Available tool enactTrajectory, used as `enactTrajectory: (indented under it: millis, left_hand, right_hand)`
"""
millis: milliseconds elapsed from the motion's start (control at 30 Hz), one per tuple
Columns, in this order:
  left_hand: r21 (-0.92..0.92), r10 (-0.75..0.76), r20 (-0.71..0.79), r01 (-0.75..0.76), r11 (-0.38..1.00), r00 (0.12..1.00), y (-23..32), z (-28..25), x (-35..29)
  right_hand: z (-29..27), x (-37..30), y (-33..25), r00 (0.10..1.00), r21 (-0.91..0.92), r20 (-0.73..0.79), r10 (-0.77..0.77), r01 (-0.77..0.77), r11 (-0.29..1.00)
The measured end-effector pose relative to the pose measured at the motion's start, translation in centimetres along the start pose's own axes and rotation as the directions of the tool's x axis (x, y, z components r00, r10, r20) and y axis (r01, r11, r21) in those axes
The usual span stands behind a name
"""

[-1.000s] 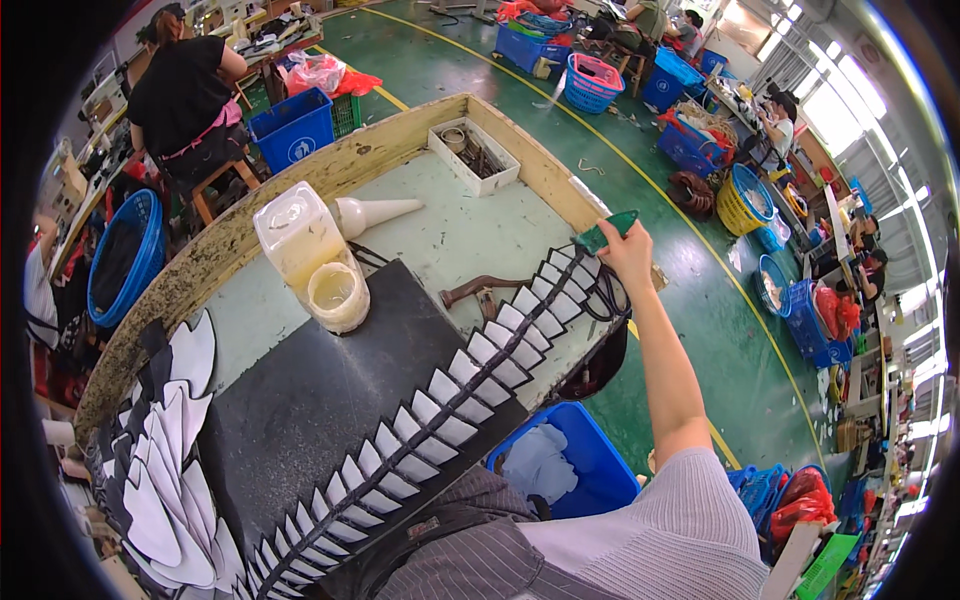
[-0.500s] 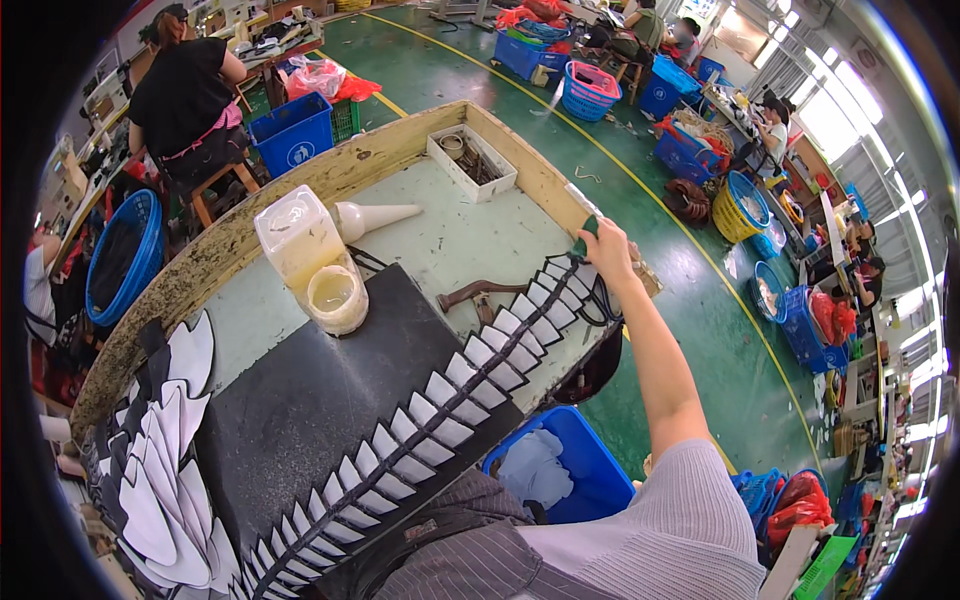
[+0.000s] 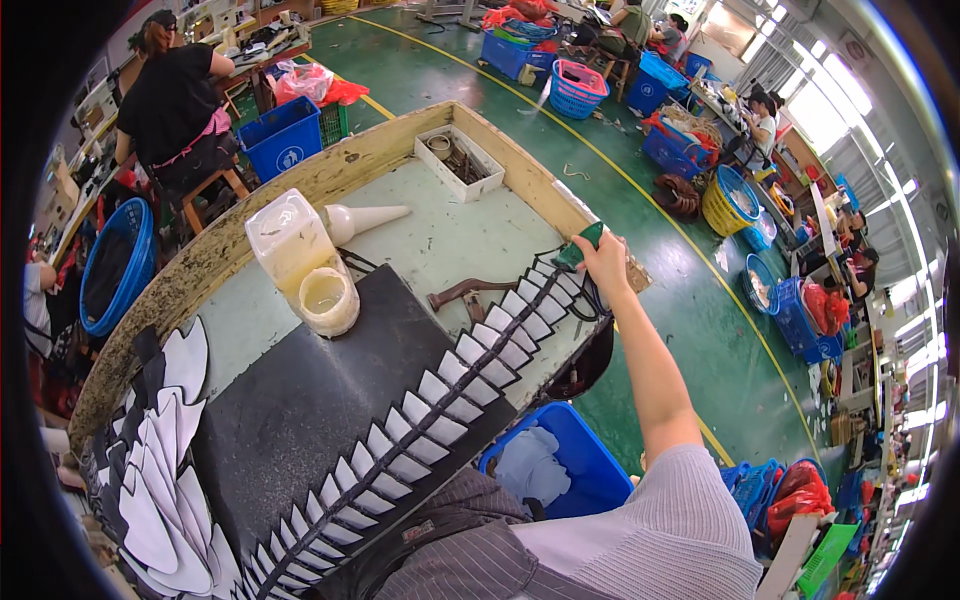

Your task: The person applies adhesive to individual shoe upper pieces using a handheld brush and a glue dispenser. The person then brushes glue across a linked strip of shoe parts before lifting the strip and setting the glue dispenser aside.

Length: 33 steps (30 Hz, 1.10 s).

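Note:
My right hand (image 3: 607, 262) reaches to the far right corner of the workbench, its fingers closed around a small green object (image 3: 580, 247) whose kind I cannot make out. Just below it lies the upper end of a long double row of white, dark-edged pieces (image 3: 440, 395), fanned along a dark middle line. The row runs diagonally to the lower left, over a black mat (image 3: 310, 400). A translucent pot (image 3: 328, 302) with pale contents stands at the mat's far edge, beside a white cone-nosed bottle (image 3: 365, 222) on its side. My left hand is out of sight.
White and black cut pieces (image 3: 165, 480) are heaped at left. A curved hammer-like tool (image 3: 470, 292) and a small white box (image 3: 460, 163) lie on the bench, bounded by a raised wooden rim (image 3: 530, 165). Below right stands a blue bin (image 3: 590, 460). Other people work farther off.
The green object, mostly covered by my right hand before, now shows more fully in its fingers. The whole view has shifted slightly; the row of pieces looks unchanged.

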<state>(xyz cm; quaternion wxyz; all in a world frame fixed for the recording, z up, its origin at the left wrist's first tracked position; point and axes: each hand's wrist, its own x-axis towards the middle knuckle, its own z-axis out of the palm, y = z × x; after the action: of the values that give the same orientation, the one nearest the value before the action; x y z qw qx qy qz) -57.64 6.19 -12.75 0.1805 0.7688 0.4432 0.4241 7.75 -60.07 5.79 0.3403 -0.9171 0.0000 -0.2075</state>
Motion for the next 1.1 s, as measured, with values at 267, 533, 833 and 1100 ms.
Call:
enactTrajectory:
  millis: [267,533,833,1100]
  left_hand:
    - [0.108,0.076,0.027,-0.079,0.991,0.997,2.0,0.6,0.0]
    - [0.037,0.029,0.023,-0.03,0.999,0.999,-2.8,-0.5,0.8]
    - [-0.009,0.092,-0.036,-0.092,0.996,0.995,0.5,0.2,0.7]
    - [-0.072,0.034,-0.044,-0.037,0.997,0.998,2.8,-0.7,-0.4]
  right_hand:
    - [-1.1,1.5,1.5,0.955,0.21,-0.262,0.142,-0.087,0.974]
    - [-2.7,0.4,-1.6,0.99,-0.061,-0.139,0.003,-0.012,0.998]
    - [-0.7,3.8,-0.2,0.539,-0.615,0.716,0.444,0.187,0.766]
    - [-3.4,1.6,1.9,0.752,-0.406,0.62,0.222,0.066,0.911]
